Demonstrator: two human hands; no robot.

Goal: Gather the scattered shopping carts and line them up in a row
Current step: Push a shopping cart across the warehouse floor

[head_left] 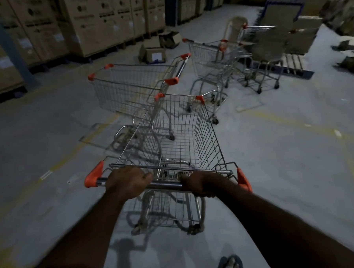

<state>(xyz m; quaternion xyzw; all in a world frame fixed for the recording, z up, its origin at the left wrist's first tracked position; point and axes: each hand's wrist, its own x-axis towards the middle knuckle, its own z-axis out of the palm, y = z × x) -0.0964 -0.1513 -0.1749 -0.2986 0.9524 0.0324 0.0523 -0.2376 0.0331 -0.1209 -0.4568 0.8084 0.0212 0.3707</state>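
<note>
Now 2 hands grip 1 cart (184, 133); 3 carts ahead.

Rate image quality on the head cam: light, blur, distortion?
Head view: dim, cool light; floor brighter at centre, corners dark. Wide-angle bowing curves the stacked cartons at the upper left. Right-side clutter is smeared. Both hands, left hand and right hand, and the held cart are fairly sharp; soft shadows fall below it.

The grey concrete floor (286, 159) bears faded yellow painted lines (302, 125); on it stand wire shopping carts with orange corners (178, 133), nearest at centre; far left, stacked brown cardboard cartons (88, 21); far right, a wooden pallet (293, 63).
</note>
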